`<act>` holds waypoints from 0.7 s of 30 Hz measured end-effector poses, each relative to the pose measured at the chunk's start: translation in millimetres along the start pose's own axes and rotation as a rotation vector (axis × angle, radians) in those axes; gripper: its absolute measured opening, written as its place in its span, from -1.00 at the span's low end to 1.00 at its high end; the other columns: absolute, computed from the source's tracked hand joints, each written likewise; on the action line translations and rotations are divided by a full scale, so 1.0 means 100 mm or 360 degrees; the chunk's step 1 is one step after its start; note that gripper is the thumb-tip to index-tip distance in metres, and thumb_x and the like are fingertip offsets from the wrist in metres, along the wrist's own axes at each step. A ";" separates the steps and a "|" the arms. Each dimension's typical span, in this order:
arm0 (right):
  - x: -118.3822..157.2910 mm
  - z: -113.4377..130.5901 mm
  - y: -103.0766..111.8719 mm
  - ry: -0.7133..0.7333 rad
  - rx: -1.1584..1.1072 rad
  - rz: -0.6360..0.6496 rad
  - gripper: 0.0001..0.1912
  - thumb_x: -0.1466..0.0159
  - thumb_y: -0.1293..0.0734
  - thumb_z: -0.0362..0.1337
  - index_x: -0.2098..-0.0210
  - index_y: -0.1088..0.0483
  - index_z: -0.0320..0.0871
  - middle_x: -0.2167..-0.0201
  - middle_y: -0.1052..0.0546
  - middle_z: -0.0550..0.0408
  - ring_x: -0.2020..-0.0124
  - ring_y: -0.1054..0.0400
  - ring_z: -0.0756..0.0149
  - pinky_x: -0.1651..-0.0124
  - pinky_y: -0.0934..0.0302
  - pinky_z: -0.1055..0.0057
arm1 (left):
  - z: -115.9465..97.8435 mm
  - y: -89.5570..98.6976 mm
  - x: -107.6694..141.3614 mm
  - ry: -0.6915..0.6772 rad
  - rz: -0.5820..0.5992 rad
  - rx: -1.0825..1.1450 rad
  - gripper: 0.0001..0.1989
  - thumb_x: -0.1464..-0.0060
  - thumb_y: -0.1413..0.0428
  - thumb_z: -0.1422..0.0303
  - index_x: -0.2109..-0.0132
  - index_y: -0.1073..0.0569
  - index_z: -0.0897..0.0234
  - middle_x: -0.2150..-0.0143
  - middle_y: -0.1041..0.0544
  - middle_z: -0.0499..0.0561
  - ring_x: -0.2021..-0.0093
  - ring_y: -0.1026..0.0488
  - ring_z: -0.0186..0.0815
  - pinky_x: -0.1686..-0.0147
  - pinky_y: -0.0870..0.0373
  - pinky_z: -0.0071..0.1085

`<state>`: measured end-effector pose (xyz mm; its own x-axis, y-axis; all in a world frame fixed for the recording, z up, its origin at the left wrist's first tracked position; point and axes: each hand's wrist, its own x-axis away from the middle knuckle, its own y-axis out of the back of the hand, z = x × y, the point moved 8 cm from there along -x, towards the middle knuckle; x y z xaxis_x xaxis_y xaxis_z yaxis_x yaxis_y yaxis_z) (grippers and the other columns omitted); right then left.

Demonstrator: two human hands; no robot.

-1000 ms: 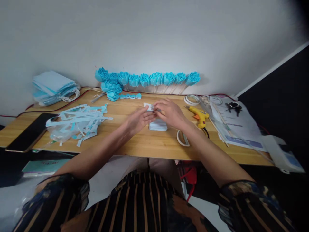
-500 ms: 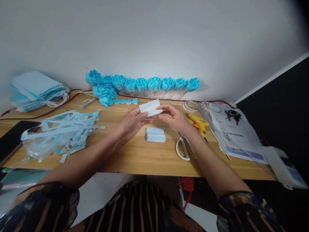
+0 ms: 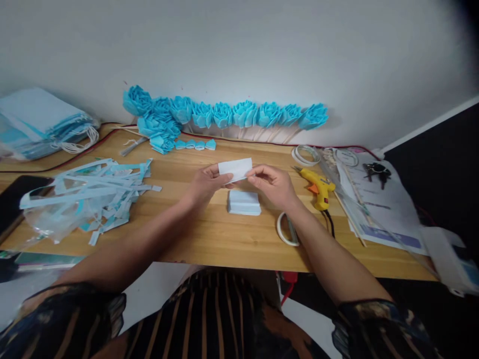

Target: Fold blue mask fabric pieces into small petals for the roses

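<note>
A pale rectangular piece of mask fabric [image 3: 235, 169] is held up above the table between my two hands. My left hand [image 3: 207, 183] pinches its left side, thumb on the near face. At the lower right corner, my right hand [image 3: 272, 185] grips it between thumb and fingertips. Just below, a small stack of similar pale pieces [image 3: 244, 203] lies on the wooden table [image 3: 209, 239]. White-handled scissors [image 3: 287, 230] lie partly under my right forearm.
Blue fabric flowers [image 3: 245, 113] on sticks lean along the wall, with small blue petals [image 3: 195, 145] in front. Left are cut strips [image 3: 112, 187], a stack of masks [image 3: 41, 119] and a dark phone [image 3: 22, 199]. Right are a yellow glue gun [image 3: 318, 185], tape rolls [image 3: 306, 154], keys [image 3: 377, 172] and papers [image 3: 392, 204].
My right hand has closed on the piece's right corner, and the piece has turned more level. The whole view has shifted slightly.
</note>
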<state>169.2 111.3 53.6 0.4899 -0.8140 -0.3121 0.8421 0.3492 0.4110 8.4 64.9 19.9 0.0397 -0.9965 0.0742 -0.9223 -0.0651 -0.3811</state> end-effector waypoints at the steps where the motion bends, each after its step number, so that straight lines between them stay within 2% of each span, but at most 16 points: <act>1: 0.00 -0.03 -0.01 -0.0033 -0.0048 -0.0004 -0.79 -0.24 -0.41 -0.08 0.28 -0.55 -0.08 0.34 -0.60 0.13 0.34 -0.42 0.32 0.21 -0.28 0.37 | 0.00 -0.01 0.00 -0.0003 0.0008 -0.0003 -0.69 0.10 -0.36 0.34 0.15 -0.62 0.35 0.17 -0.68 0.12 0.22 -0.60 -0.18 0.19 -0.43 -0.29; 6: 0.02 -0.11 0.00 -0.0098 -0.0207 -0.0110 -0.74 -0.21 -0.43 -0.05 0.32 -0.52 -0.12 0.41 -0.51 0.18 0.42 -0.30 0.41 0.34 -0.17 0.45 | 0.00 -0.06 0.01 0.0013 0.0082 0.0075 -0.68 0.09 -0.35 0.36 0.14 -0.61 0.35 0.13 -0.68 0.13 0.26 -0.61 -0.23 0.18 -0.44 -0.30; 13: 0.03 -0.11 0.03 -0.0131 -0.0225 -0.0235 -0.80 -0.19 -0.45 -0.11 0.32 -0.48 -0.11 0.44 -0.46 0.21 0.42 -0.28 0.42 0.33 -0.18 0.45 | 0.03 -0.08 0.01 0.0024 0.0125 0.0068 -0.66 0.10 -0.37 0.30 0.15 -0.60 0.34 0.15 -0.68 0.13 0.28 -0.62 -0.21 0.18 -0.45 -0.29; 15: 0.02 -0.11 0.02 -0.0121 -0.0289 -0.0231 -0.78 -0.18 -0.45 -0.14 0.24 -0.46 -0.10 0.44 -0.45 0.22 0.41 -0.31 0.42 0.32 -0.20 0.45 | 0.04 -0.08 0.01 0.0028 0.0128 0.0070 -0.64 0.10 -0.38 0.30 0.13 -0.60 0.34 0.15 -0.67 0.12 0.29 -0.63 -0.22 0.19 -0.45 -0.30; 18: 0.02 -0.10 0.02 -0.0129 -0.0320 -0.0220 -0.62 -0.18 -0.44 -0.17 0.02 -0.42 -0.07 0.43 -0.46 0.23 0.40 -0.34 0.40 0.29 -0.25 0.43 | 0.04 -0.07 0.01 0.0037 0.0113 0.0060 -0.59 0.05 -0.36 0.21 0.08 -0.58 0.33 0.13 -0.66 0.14 0.27 -0.63 -0.21 0.21 -0.46 -0.31; 21: 0.02 -0.09 0.02 -0.0121 -0.0236 -0.0224 -0.56 -0.20 -0.42 -0.17 -0.07 -0.40 -0.04 0.38 -0.51 0.19 0.35 -0.39 0.36 0.24 -0.30 0.38 | 0.03 -0.07 0.00 0.0019 0.0080 0.0006 -0.49 0.05 -0.36 0.14 0.00 -0.54 0.33 0.09 -0.65 0.16 0.26 -0.63 -0.19 0.23 -0.48 -0.30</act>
<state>174.0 114.4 46.2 0.3515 -0.8903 -0.2897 0.9277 0.2896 0.2357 15.8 64.9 19.7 -0.0110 -0.9978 0.0658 -0.9216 -0.0154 -0.3878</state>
